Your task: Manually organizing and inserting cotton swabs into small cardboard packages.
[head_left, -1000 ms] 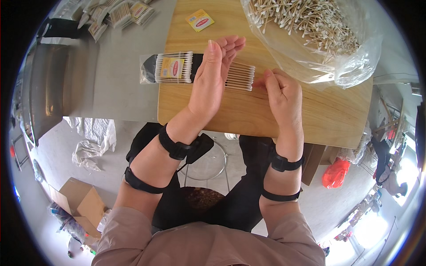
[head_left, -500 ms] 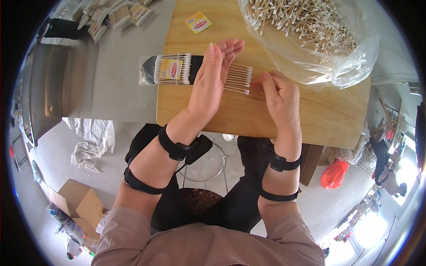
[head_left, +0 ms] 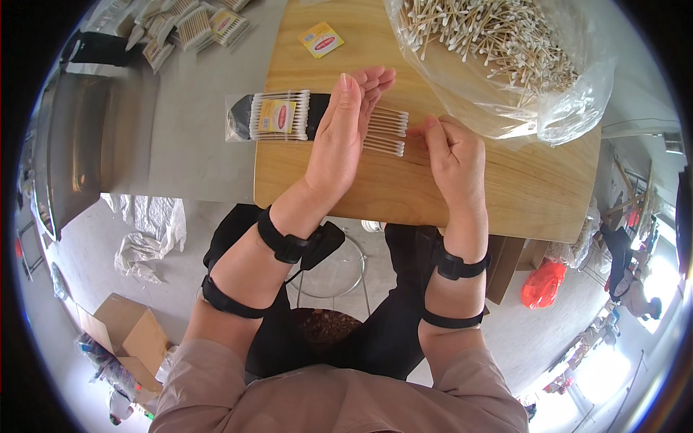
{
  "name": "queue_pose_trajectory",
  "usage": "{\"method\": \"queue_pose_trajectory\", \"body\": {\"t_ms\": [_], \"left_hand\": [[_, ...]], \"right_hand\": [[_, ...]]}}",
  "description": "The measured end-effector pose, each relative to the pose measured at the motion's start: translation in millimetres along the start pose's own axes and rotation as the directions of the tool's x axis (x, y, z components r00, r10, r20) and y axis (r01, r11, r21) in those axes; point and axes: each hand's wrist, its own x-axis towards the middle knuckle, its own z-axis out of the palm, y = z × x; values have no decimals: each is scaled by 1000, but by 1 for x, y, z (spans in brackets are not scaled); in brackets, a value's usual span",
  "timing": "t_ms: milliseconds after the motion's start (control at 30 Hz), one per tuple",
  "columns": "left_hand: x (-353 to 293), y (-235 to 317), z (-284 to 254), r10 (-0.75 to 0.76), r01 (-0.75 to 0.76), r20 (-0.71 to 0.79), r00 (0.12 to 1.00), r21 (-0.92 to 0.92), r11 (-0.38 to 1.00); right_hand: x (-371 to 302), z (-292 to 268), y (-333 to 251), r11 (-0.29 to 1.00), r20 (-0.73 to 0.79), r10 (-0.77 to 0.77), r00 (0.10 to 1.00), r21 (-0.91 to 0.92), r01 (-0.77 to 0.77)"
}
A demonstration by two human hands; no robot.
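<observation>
My left hand [head_left: 343, 137] stands on its edge over a row of cotton swabs [head_left: 388, 130], its fingers stretched out and the thumb up. The swabs' white tips stick out to the right of the palm; their other ends are hidden behind it. My right hand [head_left: 456, 148] is closed just right of those tips, thumb and forefinger together; whether anything is between them is hidden. Left of my left hand, a black flat holder [head_left: 315, 112] reaches into a clear plastic bag [head_left: 234, 119]. Another row of cotton swabs [head_left: 300, 115] lies on it, with a yellow label card [head_left: 276, 115] on top.
A large clear bag [head_left: 559, 119] of loose cotton swabs [head_left: 491, 36] sits at the table's far right. Yellow cards [head_left: 321, 40] lie on the wooden table [head_left: 390, 191]. Filled swab packs [head_left: 193, 27] are heaped far left, beyond a metal box [head_left: 76, 141].
A small gap now shows within the row of swabs between my hands, near its lower end. Both hands have hardly moved.
</observation>
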Motion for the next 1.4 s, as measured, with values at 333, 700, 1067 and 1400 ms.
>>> {"method": "queue_pose_trajectory", "body": {"t_ms": [333, 700, 1067, 1400], "left_hand": [[0, 1, -1, 4, -4, -3, 1000, 5, 1000], [0, 1, 0, -1, 1, -10, 1000, 2, 1000], [2, 0, -1, 1, -1, -10, 1000, -7, 1000], [3, 15, -1, 43, -41, -12, 999, 160, 986]], "right_hand": [[1, 4, 2, 1000, -31, 9, 999, 23, -8], [3, 5, 0, 1000, -29, 12, 1000, -20, -13], [7, 5, 0, 998, -40, 48, 998, -46, -49], [32, -10, 8, 995, -172, -101, 980, -34, 97]]}}
